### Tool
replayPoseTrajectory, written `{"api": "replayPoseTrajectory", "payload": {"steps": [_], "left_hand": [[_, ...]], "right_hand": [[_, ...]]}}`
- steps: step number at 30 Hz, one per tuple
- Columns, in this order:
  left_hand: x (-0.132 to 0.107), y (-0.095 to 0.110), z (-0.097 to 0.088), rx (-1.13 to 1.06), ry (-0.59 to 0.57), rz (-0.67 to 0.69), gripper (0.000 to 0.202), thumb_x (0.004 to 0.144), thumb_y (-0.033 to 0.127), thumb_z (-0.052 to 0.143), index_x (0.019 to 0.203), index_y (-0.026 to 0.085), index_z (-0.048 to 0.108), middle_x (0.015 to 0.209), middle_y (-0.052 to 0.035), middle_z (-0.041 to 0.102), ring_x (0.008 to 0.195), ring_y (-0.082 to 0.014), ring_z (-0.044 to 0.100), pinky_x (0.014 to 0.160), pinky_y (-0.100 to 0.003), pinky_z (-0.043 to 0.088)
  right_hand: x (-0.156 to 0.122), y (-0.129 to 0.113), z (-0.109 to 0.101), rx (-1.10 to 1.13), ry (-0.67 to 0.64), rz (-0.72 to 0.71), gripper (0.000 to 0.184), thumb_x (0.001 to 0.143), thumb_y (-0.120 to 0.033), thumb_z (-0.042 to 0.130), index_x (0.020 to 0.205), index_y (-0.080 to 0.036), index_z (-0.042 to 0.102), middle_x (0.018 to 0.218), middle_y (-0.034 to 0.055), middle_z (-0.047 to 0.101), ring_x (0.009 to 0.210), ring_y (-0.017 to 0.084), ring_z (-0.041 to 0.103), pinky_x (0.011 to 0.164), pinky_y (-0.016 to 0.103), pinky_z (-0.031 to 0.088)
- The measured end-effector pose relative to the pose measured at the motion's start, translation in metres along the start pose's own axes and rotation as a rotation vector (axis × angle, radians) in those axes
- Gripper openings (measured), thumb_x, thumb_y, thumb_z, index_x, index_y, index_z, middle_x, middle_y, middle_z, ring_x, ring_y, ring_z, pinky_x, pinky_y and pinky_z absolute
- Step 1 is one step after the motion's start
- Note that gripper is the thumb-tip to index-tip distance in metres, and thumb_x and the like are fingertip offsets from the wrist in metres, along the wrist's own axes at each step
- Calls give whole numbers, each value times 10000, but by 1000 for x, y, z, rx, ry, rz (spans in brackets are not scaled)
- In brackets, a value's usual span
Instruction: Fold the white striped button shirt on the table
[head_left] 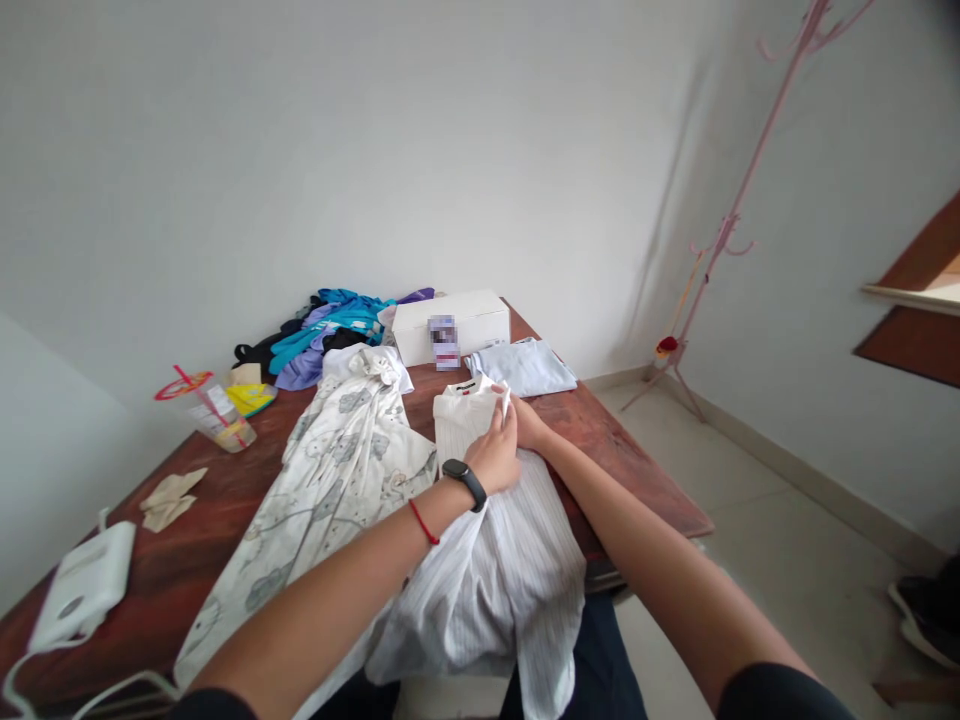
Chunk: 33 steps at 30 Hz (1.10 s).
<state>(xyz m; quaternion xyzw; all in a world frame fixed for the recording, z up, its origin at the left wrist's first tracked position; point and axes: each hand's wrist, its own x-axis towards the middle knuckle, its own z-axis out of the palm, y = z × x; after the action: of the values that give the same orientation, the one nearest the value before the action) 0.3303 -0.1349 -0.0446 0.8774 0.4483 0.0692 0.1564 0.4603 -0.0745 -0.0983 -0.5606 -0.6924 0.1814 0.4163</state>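
A white striped shirt (517,560) lies partly on the table, its collar facing away and its lower part hanging over the front edge onto my lap. My left hand (496,452), below a black wristband, pinches the shirt fabric near the collar. Close beside it, my right hand (527,424) is closed on the same shirt's side edge, its fingers partly hidden behind the left hand and cloth. Left of the shirt lies a white patterned garment (352,450), bunched at its far end. A folded pale blue garment (521,367) rests just beyond my hands.
A white box (480,318) stands at the back beside a heap of coloured clothes (330,330). On the left are a tilted plastic cup (225,420) with a straw, a yellow packet (251,399), tissue (171,500) and a white corded device (82,585). A pink coat rack (724,235) stands right.
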Motion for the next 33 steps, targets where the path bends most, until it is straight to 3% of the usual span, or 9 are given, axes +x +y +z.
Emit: {"api": "replayPoseTrajectory", "payload": {"steps": [3,8,11,14,17,21,24,28,33], "left_hand": [[7,5,15,117,17,-58,1013,810,119,506,1625,84,-94,1637,-271,-178,1161,-425,657,863,-495,573],[8,5,17,134,93,-94,1008,838,123,491,1620,121,-145,1635,-288,-175,1060,-404,706,819,-484,568],[3,3,13,17,60,-115,1030,823,163,556,1623,92,-89,1641,-306,-128,1207,-422,632,918,-467,547],[-12,-5,12,-162,114,-97,1086,832,307,635,1607,25,-72,1649,-309,-79,1487,-433,296,1123,-483,411],[-25,-14,14,-324,216,-22,1149,830,348,656,1596,26,-137,1666,-271,-52,1561,-347,39,1234,-465,237],[-26,-16,11,-431,134,-19,1197,806,258,673,1585,65,-215,1650,-284,146,1519,-344,262,1201,-465,290],[-30,-11,5,-416,147,-42,1187,806,280,700,1605,68,-152,1623,-292,236,1481,-365,340,1159,-466,353],[-70,-11,-1,-353,216,-84,1007,868,368,662,1632,107,61,1566,-260,366,1419,-354,435,1126,-472,399],[-152,-16,-4,-302,36,-168,916,874,400,674,1622,212,180,1452,-198,545,1294,-343,570,1070,-453,459]], "right_hand": [[5,3,-12,187,-30,103,254,841,-326,649,954,-121,747,1031,105,753,996,252,666,880,315,507],[7,3,-21,317,-92,316,607,980,-609,375,810,-114,682,629,89,660,557,178,598,483,254,449],[5,-1,-24,456,-282,455,642,928,-704,443,793,-119,670,591,70,622,462,134,522,407,229,373],[4,-5,-29,564,-442,523,514,837,-650,657,789,-138,649,569,3,562,458,94,464,410,205,349],[2,-8,-35,503,-517,469,462,761,-578,770,716,-150,603,536,-37,494,482,86,440,431,206,363],[-2,-13,-41,463,-558,394,400,764,-511,767,724,-151,597,589,-21,554,527,96,481,456,210,366],[-5,-15,-42,430,-559,336,267,716,-347,798,737,-150,618,562,-26,569,490,98,474,440,215,343],[-6,-13,-35,480,-485,343,150,683,-220,745,767,-151,642,572,-19,589,481,112,490,426,218,335],[-7,-9,-21,549,-342,365,182,741,-309,719,805,-153,650,712,40,670,587,139,558,486,224,388]]}}
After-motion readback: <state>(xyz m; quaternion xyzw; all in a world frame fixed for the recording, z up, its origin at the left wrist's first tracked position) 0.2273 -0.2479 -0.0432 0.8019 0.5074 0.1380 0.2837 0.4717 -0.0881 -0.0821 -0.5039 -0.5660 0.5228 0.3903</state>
